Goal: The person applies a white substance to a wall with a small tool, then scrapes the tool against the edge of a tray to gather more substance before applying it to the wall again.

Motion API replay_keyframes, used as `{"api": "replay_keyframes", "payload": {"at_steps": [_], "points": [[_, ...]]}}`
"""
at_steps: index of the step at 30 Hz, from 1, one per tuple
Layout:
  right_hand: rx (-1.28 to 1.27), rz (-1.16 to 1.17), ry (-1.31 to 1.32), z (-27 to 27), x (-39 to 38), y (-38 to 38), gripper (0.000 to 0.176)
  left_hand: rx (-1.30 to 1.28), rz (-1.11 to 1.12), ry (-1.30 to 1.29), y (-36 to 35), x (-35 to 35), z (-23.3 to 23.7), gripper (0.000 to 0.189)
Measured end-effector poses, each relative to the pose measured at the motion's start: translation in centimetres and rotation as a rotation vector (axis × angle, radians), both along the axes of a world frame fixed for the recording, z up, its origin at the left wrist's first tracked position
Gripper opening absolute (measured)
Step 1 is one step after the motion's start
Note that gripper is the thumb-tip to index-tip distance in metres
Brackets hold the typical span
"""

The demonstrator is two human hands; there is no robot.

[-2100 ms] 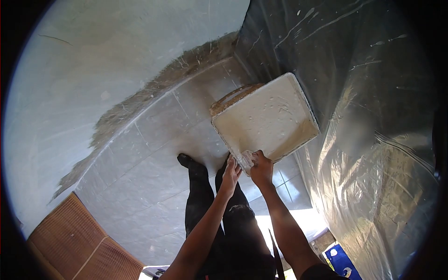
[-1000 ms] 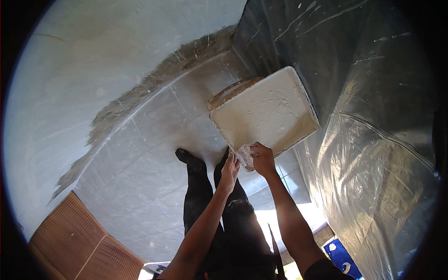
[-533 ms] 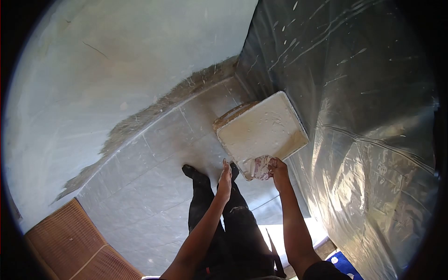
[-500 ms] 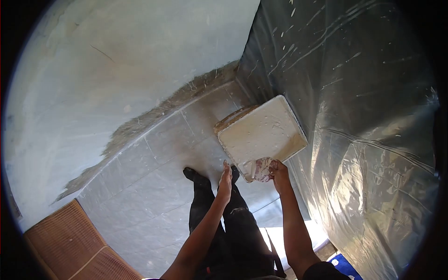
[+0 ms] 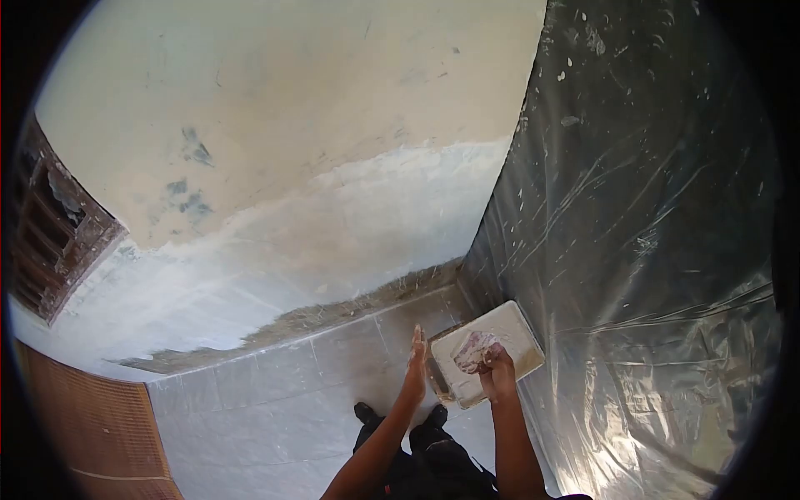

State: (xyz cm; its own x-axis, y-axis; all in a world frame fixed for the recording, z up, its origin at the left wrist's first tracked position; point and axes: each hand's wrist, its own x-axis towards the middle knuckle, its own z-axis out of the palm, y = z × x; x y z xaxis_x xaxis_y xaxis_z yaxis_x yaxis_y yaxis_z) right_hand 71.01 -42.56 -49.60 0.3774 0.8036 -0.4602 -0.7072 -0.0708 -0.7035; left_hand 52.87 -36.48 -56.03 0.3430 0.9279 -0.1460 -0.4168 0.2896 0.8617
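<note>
My right hand (image 5: 500, 369) grips a crumpled, reddish and white wad (image 5: 477, 352) that looks like a rag smeared with white. It is held over a square tub (image 5: 531, 367) filled with a pale, creamy coating. To the left of the tub, my left hand (image 5: 417, 353) is raised edge-on with its fingers stretched out and nothing in it; whitish smears show on the fingers.
Ahead rises a wall (image 5: 333, 92), cream above and whitish below, with a bare grey strip at its foot. Dark plastic sheeting (image 5: 633, 208) hangs on the right. Grey sheeting (image 5: 258, 417) covers the floor. A brown woven panel (image 5: 92, 425) and wooden window grille (image 5: 58, 225) stand left.
The view has tilted up, showing more of the wall and the window grille. My right hand has brought the wad from the tub's near corner to over its middle. My left hand stays flat.
</note>
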Motion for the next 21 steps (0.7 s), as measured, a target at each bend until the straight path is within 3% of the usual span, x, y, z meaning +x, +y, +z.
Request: {"api": "replay_keyframes", "payload": {"at_steps": [8,11,16,21], "points": [[0.402,0.086,0.094,5.2,-8.3,10.9,0.051,0.560,0.264,0.181,8.3,-8.5,14.8,0.070],[0.521,0.181,0.146,10.2,-13.8,14.4,0.054,0.769,0.373,0.296,9.9,-14.2,19.7,0.071],[0.553,0.240,0.088,17.3,-24.2,18.9,0.062,1.171,0.576,0.583,15.0,-25.2,24.7,0.072],[0.662,0.228,0.066,22.1,-33.5,23.3,0.058,1.357,0.690,0.660,19.2,-35.6,30.9,0.077]]}}
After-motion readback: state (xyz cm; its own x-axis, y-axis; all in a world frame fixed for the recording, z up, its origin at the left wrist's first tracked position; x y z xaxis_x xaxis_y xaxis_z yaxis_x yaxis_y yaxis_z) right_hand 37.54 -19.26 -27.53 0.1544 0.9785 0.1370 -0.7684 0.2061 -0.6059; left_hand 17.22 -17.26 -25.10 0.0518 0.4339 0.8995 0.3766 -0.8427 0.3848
